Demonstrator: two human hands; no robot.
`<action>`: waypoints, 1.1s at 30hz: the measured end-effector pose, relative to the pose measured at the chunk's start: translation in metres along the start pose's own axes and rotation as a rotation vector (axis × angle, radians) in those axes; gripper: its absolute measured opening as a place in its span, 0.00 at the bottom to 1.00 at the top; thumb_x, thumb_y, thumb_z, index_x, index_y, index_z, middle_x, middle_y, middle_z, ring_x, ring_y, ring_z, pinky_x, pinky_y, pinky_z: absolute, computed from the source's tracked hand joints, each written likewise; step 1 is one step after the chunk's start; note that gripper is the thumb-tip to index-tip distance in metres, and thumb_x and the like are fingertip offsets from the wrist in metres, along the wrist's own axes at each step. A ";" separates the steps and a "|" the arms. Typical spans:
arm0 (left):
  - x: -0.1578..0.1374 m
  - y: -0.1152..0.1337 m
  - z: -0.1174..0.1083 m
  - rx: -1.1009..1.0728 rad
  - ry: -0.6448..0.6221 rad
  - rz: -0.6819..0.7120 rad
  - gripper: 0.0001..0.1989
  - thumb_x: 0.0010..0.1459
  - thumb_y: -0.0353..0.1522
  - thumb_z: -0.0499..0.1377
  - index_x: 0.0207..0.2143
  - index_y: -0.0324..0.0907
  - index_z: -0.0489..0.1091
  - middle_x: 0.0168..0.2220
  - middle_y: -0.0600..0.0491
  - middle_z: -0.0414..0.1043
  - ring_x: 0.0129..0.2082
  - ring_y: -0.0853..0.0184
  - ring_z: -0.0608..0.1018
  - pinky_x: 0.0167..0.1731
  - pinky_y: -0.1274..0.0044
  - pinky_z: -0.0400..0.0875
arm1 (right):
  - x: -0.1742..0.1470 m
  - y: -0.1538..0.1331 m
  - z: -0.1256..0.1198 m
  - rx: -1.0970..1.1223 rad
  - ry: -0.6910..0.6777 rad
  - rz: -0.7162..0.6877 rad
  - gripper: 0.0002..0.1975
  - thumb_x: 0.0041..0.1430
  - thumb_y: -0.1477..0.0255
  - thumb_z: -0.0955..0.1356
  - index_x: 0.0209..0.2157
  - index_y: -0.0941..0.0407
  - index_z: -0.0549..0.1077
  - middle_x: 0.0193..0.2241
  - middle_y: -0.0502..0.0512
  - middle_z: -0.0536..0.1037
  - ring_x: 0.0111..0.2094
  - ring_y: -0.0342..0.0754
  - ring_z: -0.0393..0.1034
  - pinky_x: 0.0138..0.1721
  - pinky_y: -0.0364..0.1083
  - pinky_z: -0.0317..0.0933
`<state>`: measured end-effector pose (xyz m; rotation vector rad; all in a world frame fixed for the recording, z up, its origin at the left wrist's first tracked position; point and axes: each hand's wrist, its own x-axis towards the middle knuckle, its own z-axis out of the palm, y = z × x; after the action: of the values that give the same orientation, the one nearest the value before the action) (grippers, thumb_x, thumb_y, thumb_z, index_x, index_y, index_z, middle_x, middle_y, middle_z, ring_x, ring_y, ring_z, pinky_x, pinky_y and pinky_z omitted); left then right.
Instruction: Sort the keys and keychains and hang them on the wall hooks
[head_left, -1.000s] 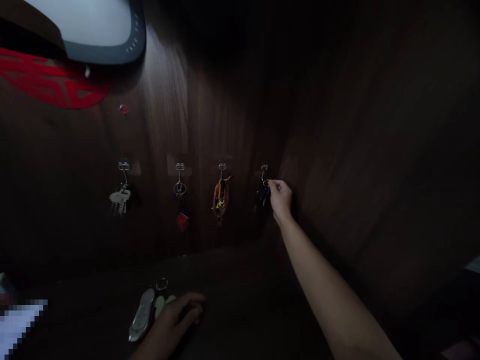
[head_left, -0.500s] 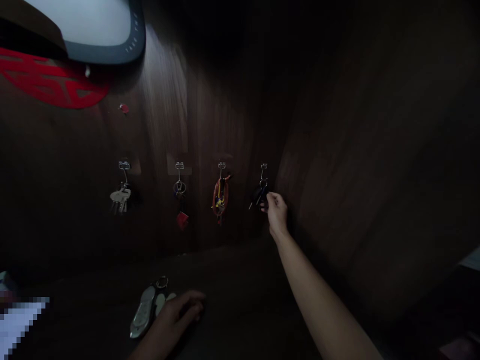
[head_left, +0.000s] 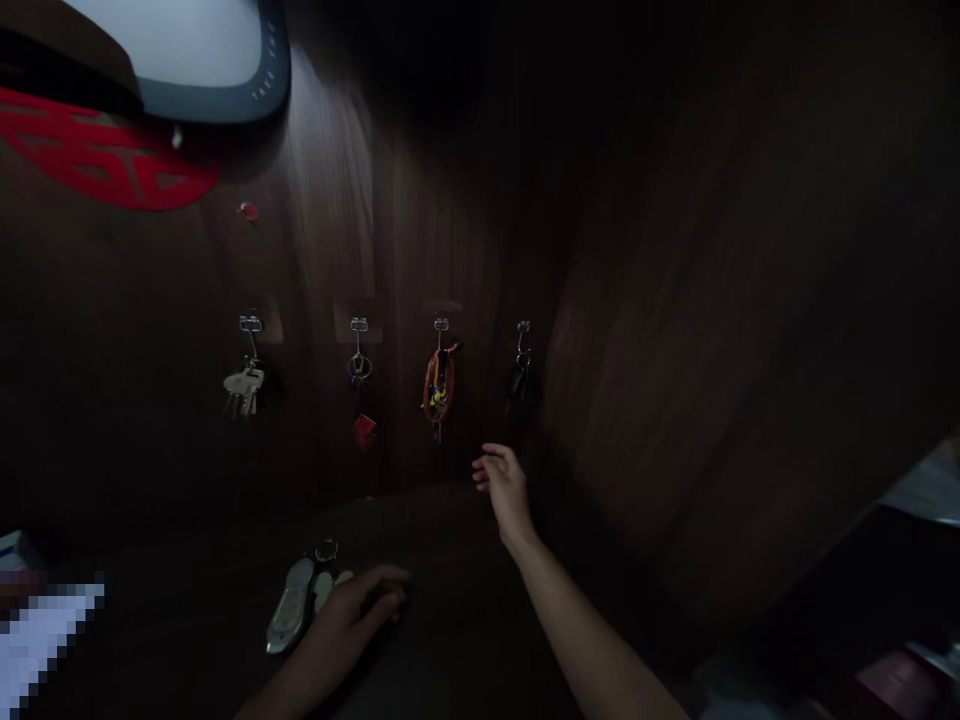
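My right hand (head_left: 504, 488) is in front of the dark wooden panel, fingers apart and bent a little, holding nothing. Just above it, a dark bunch of keys (head_left: 519, 385) hangs from the rightmost hook (head_left: 523, 327). Low in the view, my left hand (head_left: 360, 608) rests over the dark surface, thumb and fingers parted, with nothing seen in it. Beside that hand lies a silver elongated key fob or folding tool (head_left: 291, 605) with a metal ring (head_left: 327, 551). Pale key heads (head_left: 324, 588) next to it are partly covered by the hand.
Three more hooks carry silver keys (head_left: 246, 385), a ring with a red tag (head_left: 365, 430) and keys on an orange cord loop (head_left: 438, 388). A white and dark cap (head_left: 217, 100) and a red paper cutout (head_left: 135, 165) are at upper left. A side panel (head_left: 675, 350) stands at right.
My right hand has let go of the dark keys on the rightmost hook and moved down and left, its fingers opening. Those keys now hang straighter. My left hand has barely moved.
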<state>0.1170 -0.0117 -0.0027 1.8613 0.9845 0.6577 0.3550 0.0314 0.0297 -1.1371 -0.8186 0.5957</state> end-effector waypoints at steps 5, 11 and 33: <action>-0.003 0.005 0.001 0.003 -0.003 0.022 0.13 0.57 0.39 0.53 0.40 0.47 0.73 0.35 0.55 0.77 0.32 0.66 0.76 0.36 0.78 0.69 | -0.038 0.024 0.024 -0.064 -0.196 0.063 0.08 0.48 0.69 0.64 0.32 0.56 0.69 0.21 0.48 0.73 0.19 0.41 0.64 0.18 0.39 0.54; -0.005 -0.002 0.000 0.058 -0.003 0.094 0.12 0.59 0.38 0.52 0.40 0.48 0.73 0.38 0.56 0.78 0.38 0.65 0.76 0.40 0.78 0.68 | -0.063 0.048 0.032 -0.187 -0.417 0.050 0.05 0.49 0.70 0.65 0.27 0.55 0.73 0.19 0.46 0.71 0.18 0.40 0.61 0.20 0.39 0.52; -0.018 -0.005 -0.046 0.307 0.408 0.140 0.13 0.60 0.37 0.52 0.43 0.47 0.72 0.41 0.54 0.77 0.41 0.64 0.78 0.43 0.77 0.69 | -0.065 0.053 0.029 -0.540 -0.620 -0.127 0.09 0.52 0.74 0.62 0.30 0.52 0.74 0.22 0.48 0.74 0.24 0.45 0.67 0.26 0.41 0.54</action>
<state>0.0709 -0.0038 0.0125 2.1250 1.2807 1.0488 0.2935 0.0137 -0.0314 -1.3890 -1.6448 0.6484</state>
